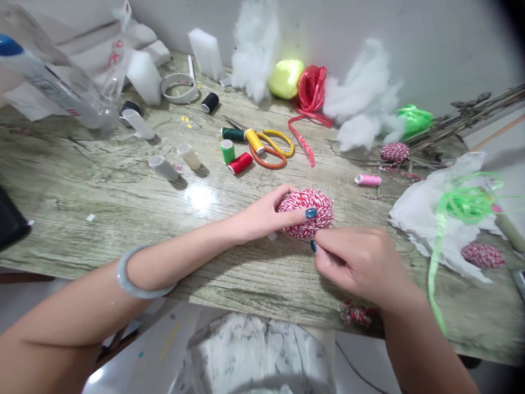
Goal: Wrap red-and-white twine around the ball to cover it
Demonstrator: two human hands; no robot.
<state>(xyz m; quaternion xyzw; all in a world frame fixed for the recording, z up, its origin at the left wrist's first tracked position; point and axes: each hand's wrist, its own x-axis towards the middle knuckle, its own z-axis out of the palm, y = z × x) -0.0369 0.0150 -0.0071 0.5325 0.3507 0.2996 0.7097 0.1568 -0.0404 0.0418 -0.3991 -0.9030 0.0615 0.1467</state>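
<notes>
A ball of red-and-white twine (301, 203) rests on the wood-patterned table, near its front edge. My left hand (270, 216) is wrapped round it from the left, its thumb pressed across the top. At the ball's lower right side my right hand (356, 260) is closed, thumb and forefinger pinched together beside the twine. Whatever lies between those fingertips is too small or hidden to make out. Below the right wrist a small bundle of red-and-white twine ends (356, 314) lies at the table edge.
Orange-and-yellow scissors (270, 158) lie among thread spools, including a red spool (240, 163). Behind are white stuffing (367, 82) and red ribbon (311, 90). On the right are a pink spool (367, 180), green ribbon (467, 205) and another twine ball (483, 255). A tape roll (179, 88) stands back left.
</notes>
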